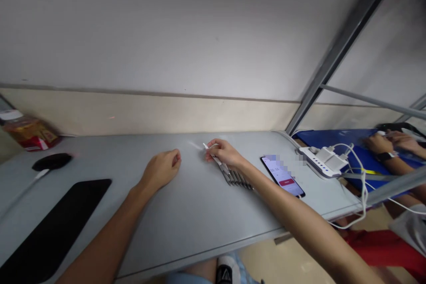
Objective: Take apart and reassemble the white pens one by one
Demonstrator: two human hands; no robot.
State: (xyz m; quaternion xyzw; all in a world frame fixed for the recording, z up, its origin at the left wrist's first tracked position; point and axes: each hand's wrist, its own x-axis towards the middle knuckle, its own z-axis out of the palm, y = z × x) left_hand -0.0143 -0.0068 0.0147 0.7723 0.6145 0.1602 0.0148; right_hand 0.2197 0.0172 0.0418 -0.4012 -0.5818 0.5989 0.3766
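Observation:
My left hand point(162, 169) rests on the grey tabletop with its fingers curled in and closed. Nothing shows sticking out of it, though its palm side is hidden. A little to the right, my right hand point(224, 152) pinches a slender white-tipped stick point(205, 146), which looks like a pen; its kind is blurred. Below that hand lie several thin, silvery, pen-like sticks point(237, 179) side by side, partly covered by my hand and forearm.
Right of my forearm lies a lit phone point(282, 175), beside a white power strip point(321, 162) with plugs and cables. At left are a black mat point(60, 230), a dark oval device point(52, 161) and a jar point(29, 131). Another person's hands point(382, 144) are beyond the metal frame.

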